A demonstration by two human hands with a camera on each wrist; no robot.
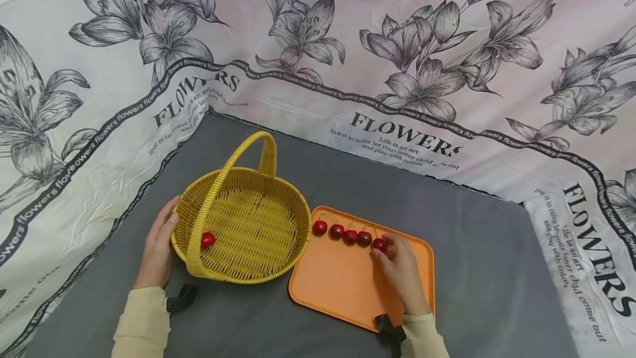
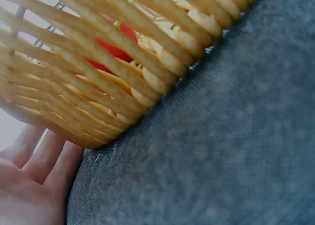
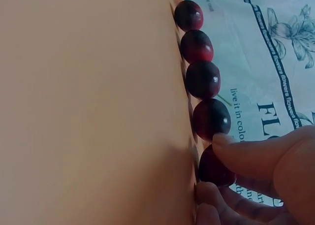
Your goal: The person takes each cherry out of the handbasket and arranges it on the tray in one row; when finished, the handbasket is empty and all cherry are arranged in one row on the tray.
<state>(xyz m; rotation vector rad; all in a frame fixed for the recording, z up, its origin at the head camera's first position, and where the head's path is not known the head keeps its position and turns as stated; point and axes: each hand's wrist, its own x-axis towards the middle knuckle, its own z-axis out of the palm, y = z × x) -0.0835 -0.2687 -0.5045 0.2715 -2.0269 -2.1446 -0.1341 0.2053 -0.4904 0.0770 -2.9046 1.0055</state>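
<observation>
In the head view my right hand pinches a red cherry at the right end of a row along the orange tray's far edge. The right wrist view shows thumb and fingers on either side of that cherry, close against its dark red neighbour. My left hand rests against the outer left side of a yellow wicker basket, its fingers extended along the weave in the left wrist view. One red cherry lies inside the basket, partly seen through the slats.
Several more cherries stand in the row left of the pinched one. The basket's arched handle rises over it, and its right side meets the tray's left edge. Flower-printed cloth surrounds the grey tabletop.
</observation>
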